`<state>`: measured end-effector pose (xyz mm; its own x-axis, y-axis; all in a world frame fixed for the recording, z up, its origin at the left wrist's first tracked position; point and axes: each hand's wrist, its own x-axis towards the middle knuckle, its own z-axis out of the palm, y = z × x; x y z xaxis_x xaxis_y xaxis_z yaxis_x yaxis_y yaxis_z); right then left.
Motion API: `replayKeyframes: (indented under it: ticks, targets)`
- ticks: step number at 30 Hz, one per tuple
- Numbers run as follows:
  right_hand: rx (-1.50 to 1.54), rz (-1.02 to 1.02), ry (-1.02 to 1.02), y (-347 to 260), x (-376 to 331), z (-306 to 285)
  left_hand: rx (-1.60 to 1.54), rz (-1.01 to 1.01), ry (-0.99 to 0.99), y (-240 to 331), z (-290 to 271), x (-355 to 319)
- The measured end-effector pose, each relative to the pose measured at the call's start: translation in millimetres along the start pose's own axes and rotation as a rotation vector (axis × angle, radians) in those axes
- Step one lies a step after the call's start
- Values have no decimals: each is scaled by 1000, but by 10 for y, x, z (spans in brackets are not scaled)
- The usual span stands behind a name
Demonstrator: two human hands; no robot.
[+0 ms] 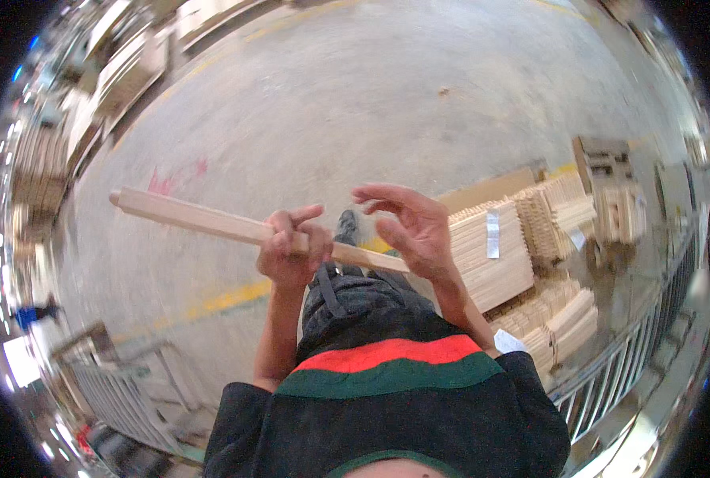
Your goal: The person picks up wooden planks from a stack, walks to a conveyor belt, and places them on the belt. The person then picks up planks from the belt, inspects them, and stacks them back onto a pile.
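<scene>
A long, pale wooden bar (191,217), squared along its length with a rounded stub at its left tip, lies across the front of my body. It slants down from left to right. My left hand (295,247) is closed around it near the middle, with the index finger pointing off to the right. Above the bar's right end, my right hand (412,227) is raised with fingers apart and curved, gripping nothing. That right end passes behind or under my right wrist, so its tip is hidden.
Stacked wooden pieces (494,255) with a white paper label stand close on my right, with more stacks (566,319) beside them. Metal railings (621,374) run at the lower right and lower left (124,406). A yellow line (227,299) crosses the concrete floor; wood piles (40,163) stand far left.
</scene>
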<state>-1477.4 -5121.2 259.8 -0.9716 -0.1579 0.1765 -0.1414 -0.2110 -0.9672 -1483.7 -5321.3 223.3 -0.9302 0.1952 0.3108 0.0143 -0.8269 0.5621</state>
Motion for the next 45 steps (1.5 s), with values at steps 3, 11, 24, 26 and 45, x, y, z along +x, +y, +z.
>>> replayKeyframes:
  ticks: [3, 11, 24, 26, 45]
  targets:
    - [244, -3, 135, -409, 808, -124, 4, -109, -196, -289, 89, 1186]
    - [462, 32, 558, -263, 2650, -2383, 13, -529, -352, -2195, 229, 4094]
    - [467, -142, 788, -447, 4950, -6797, 203, -597, -430, -5739, 1102, 7913]
    - [460, -156, 785, -427, 5237, -7639, 210, -552, -475, -6471, 1258, 8465]
    - [-107, -93, 1447, -1703, 5490, -16044, 136, -1195, -1081, -14025, 5343, 12678]
